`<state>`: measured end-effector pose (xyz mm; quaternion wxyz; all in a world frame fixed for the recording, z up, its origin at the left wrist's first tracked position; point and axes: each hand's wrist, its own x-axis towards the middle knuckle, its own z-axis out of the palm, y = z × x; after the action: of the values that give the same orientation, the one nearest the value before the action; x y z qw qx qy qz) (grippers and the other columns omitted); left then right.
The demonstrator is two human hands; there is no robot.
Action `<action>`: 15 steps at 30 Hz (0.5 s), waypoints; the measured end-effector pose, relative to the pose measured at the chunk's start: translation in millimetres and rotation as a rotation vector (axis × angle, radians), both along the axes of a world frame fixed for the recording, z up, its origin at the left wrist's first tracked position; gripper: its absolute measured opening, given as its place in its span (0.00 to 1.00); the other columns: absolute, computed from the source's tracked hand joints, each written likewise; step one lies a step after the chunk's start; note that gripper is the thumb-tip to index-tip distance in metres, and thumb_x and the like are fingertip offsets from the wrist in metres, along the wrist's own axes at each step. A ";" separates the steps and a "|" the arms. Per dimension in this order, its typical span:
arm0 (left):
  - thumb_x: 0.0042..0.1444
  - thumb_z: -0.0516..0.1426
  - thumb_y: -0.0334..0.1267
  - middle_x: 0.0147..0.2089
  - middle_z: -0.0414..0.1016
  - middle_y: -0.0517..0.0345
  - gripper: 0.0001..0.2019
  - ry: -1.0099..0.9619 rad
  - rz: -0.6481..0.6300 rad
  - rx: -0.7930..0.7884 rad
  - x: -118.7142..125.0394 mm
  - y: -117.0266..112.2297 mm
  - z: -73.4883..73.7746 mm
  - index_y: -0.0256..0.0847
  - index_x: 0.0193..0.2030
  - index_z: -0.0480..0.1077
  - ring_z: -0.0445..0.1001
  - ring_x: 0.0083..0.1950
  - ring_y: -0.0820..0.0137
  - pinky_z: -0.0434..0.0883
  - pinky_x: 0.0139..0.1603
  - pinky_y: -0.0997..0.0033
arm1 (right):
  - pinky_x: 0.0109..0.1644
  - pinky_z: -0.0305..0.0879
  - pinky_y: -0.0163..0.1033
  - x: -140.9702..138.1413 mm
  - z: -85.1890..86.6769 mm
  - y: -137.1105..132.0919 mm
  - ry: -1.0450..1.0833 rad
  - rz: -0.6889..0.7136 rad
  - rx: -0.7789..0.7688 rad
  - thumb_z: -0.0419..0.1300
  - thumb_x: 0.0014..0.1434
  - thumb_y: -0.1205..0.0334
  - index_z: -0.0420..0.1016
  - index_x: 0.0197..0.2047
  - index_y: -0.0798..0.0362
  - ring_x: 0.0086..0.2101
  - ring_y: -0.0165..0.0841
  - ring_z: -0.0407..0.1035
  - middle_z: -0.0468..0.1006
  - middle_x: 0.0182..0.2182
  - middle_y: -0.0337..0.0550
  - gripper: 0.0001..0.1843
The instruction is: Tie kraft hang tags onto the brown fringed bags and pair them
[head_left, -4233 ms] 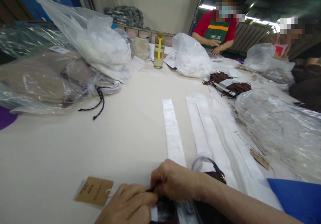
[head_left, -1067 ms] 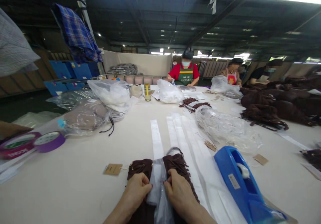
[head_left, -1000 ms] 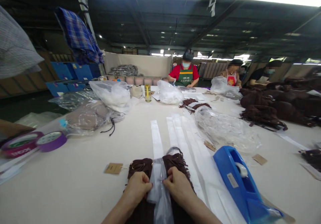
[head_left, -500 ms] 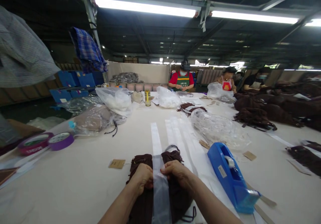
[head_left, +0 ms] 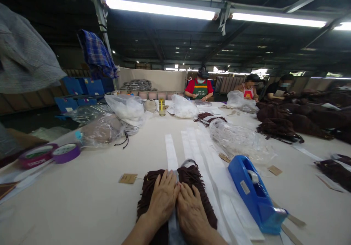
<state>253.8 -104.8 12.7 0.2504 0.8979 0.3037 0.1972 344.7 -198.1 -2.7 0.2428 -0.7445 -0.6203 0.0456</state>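
Observation:
A dark brown fringed piece (head_left: 202,186) lies on the white table (head_left: 90,197) right in front of me. My left hand (head_left: 163,198) and my right hand (head_left: 189,211) lie flat on it side by side, fingers stretched out. A strip of clear plastic (head_left: 173,227) runs between the two hands. A brown paper tag (head_left: 128,178) lies just to the left. Long white strips (head_left: 171,150) stretch away beyond the piece.
A blue tape dispenser (head_left: 255,193) stands at my right. Purple tape rolls (head_left: 65,153) sit at the left edge. Plastic bags (head_left: 124,108), a bottle (head_left: 161,106) and crumpled clear plastic (head_left: 238,139) lie further back. Brown fringed goods (head_left: 279,128) pile up at the right. Several people work at the far end.
Both hands were pinching the clear plastic strip over the brown piece; now they have opened and lie flat, pressing down on it. The view has tilted up since the oldest frame.

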 end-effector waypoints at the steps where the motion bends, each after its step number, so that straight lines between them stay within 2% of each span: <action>1: 0.57 0.47 0.37 0.62 0.57 0.43 0.21 0.059 -0.029 0.067 1.6 0.4 -8.5 0.31 0.56 0.61 0.50 0.65 0.58 0.47 0.63 0.46 | 0.60 0.43 0.59 -1.3 -7.4 -2.0 -0.081 0.040 0.010 0.50 0.58 0.66 0.64 0.56 0.59 0.57 0.47 0.53 0.63 0.57 0.53 0.22; 3: 0.59 0.44 0.39 0.62 0.55 0.43 0.22 0.170 -0.049 0.214 3.7 3.3 -22.6 0.30 0.59 0.58 0.51 0.64 0.57 0.50 0.62 0.45 | 0.60 0.44 0.60 -1.7 -15.6 -2.6 -0.157 0.059 0.020 0.49 0.60 0.63 0.61 0.58 0.61 0.58 0.47 0.52 0.62 0.58 0.53 0.23; 5: 0.61 0.42 0.40 0.62 0.56 0.45 0.22 0.219 -0.046 0.319 3.5 7.5 -28.1 0.31 0.59 0.58 0.53 0.64 0.59 0.54 0.61 0.47 | 0.59 0.48 0.58 0.9 -12.6 -2.6 -0.180 0.054 0.019 0.49 0.60 0.62 0.61 0.58 0.60 0.58 0.46 0.53 0.63 0.57 0.52 0.23; 8: 0.61 0.42 0.41 0.60 0.59 0.46 0.22 0.182 -0.015 0.339 -9.4 9.6 -21.1 0.33 0.58 0.60 0.56 0.62 0.60 0.58 0.59 0.50 | 0.58 0.55 0.54 9.8 4.3 -13.4 -0.178 0.052 0.060 0.49 0.60 0.65 0.64 0.55 0.59 0.56 0.42 0.58 0.66 0.55 0.52 0.20; 10: 0.61 0.41 0.41 0.60 0.60 0.46 0.22 0.096 0.075 0.329 -32.0 4.5 -16.0 0.34 0.59 0.58 0.56 0.62 0.60 0.59 0.59 0.49 | 0.58 0.55 0.53 16.3 12.0 -30.9 -0.214 0.086 0.147 0.50 0.58 0.66 0.63 0.55 0.58 0.56 0.42 0.57 0.65 0.55 0.53 0.21; 12: 0.58 0.45 0.46 0.55 0.67 0.50 0.21 -0.110 0.218 0.241 -63.8 -4.7 -19.2 0.39 0.54 0.63 0.63 0.57 0.62 0.62 0.58 0.53 | 0.58 0.54 0.55 19.6 10.6 -51.6 -0.296 0.173 0.314 0.51 0.57 0.65 0.61 0.56 0.57 0.57 0.43 0.56 0.66 0.54 0.54 0.23; 14: 0.54 0.47 0.51 0.47 0.72 0.50 0.20 -0.211 0.353 0.004 -96.2 -13.9 -32.4 0.39 0.45 0.67 0.70 0.50 0.62 0.69 0.50 0.61 | 0.57 0.56 0.55 17.6 1.2 -67.7 -0.405 0.258 0.497 0.51 0.57 0.64 0.63 0.55 0.54 0.55 0.43 0.59 0.71 0.50 0.51 0.21; 15: 0.52 0.47 0.52 0.45 0.72 0.48 0.21 -0.227 0.471 -0.138 -109.4 -17.1 -41.2 0.38 0.43 0.66 0.71 0.48 0.61 0.72 0.46 0.63 | 0.56 0.59 0.53 14.7 -5.1 -72.0 -0.462 0.282 0.552 0.51 0.58 0.65 0.65 0.53 0.52 0.53 0.42 0.62 0.74 0.48 0.49 0.19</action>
<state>144.4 -121.9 -28.5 0.2906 0.7555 0.4869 0.3281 359.4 -270.2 -7.8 0.2791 -0.5490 -0.7440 -0.2592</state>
